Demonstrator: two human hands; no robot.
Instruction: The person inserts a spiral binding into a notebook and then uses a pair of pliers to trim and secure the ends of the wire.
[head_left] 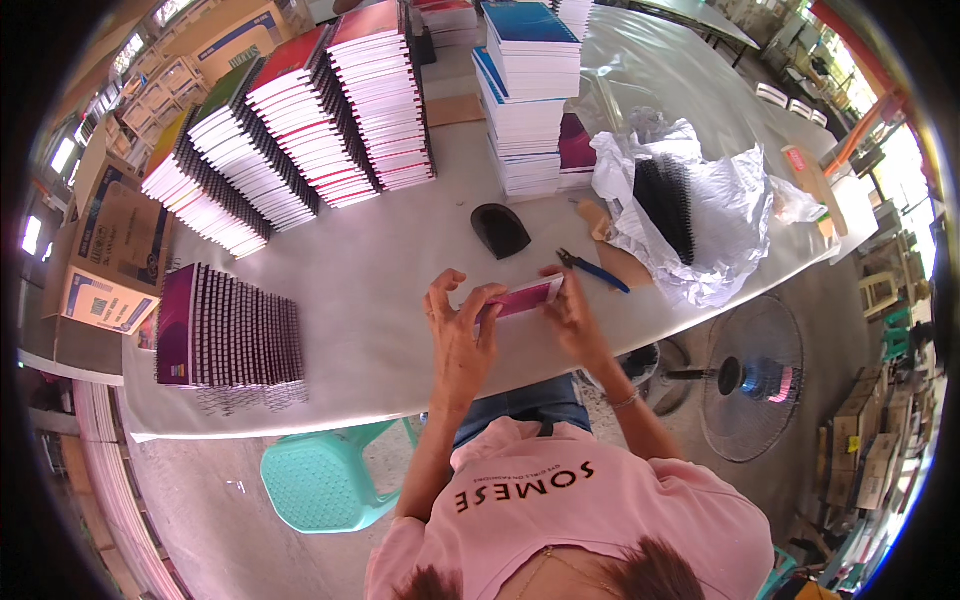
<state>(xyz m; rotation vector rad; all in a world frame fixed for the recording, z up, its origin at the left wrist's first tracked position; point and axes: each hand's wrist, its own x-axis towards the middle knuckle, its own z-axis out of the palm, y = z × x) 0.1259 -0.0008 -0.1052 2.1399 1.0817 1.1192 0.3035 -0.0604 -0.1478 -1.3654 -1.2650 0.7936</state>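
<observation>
A thin purple book (522,299) is held up just above the table's near edge, its edge and pages facing me. My left hand (463,318) has its thumb and fingers on the left end of the book. At the opposite end, my right hand (574,318) grips it with fingers folded round the corner. Blue-handled cutting pliers (594,271) lie beyond my right hand. A black rounded flat piece (500,231) rests farther up the table. Black binding coils (664,212) lie in crumpled white wrapping (735,215) to the right.
A stack of purple spiral-bound notebooks (235,330) stands at the left, with taller notebook stacks (380,105) behind. Blue-covered books (528,95) are piled at the far middle. A standing fan (752,378) and a turquoise stool (325,480) are beside the table.
</observation>
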